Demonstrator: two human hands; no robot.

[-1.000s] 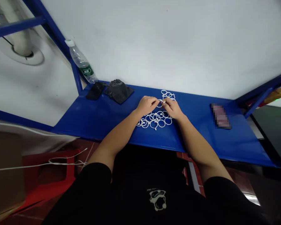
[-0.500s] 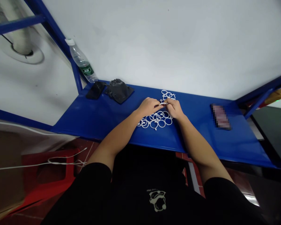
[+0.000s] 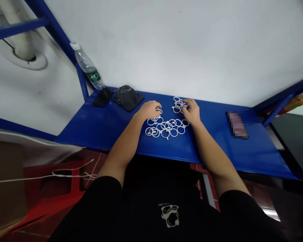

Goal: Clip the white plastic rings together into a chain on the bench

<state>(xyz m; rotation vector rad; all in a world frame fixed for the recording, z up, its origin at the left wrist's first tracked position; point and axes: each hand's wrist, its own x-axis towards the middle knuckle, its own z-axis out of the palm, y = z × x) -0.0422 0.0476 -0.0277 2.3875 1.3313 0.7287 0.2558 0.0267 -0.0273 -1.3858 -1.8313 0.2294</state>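
Observation:
Several white plastic rings lie linked in a flat cluster (image 3: 166, 127) on the blue table (image 3: 103, 127). A smaller bunch of white rings (image 3: 178, 104) sits just behind it. My left hand (image 3: 146, 111) rests at the cluster's left end, its curled fingers pinching a single white ring (image 3: 159, 111). My right hand (image 3: 193, 112) is at the right of the smaller bunch, fingertips closed on one of its rings. The two hands are apart, with the rings between them.
A plastic water bottle (image 3: 88, 66) leans at the back left by the blue frame post. A black pouch (image 3: 102, 97) and a crumpled black bag (image 3: 127, 97) lie beside it. A phone (image 3: 237, 125) lies at the right. A red stool (image 3: 53, 188) with a white cord stands lower left.
My hands were together over the cluster, both pinching one ring. They have parted: the left slid left with a ring, the right reached back to the smaller bunch.

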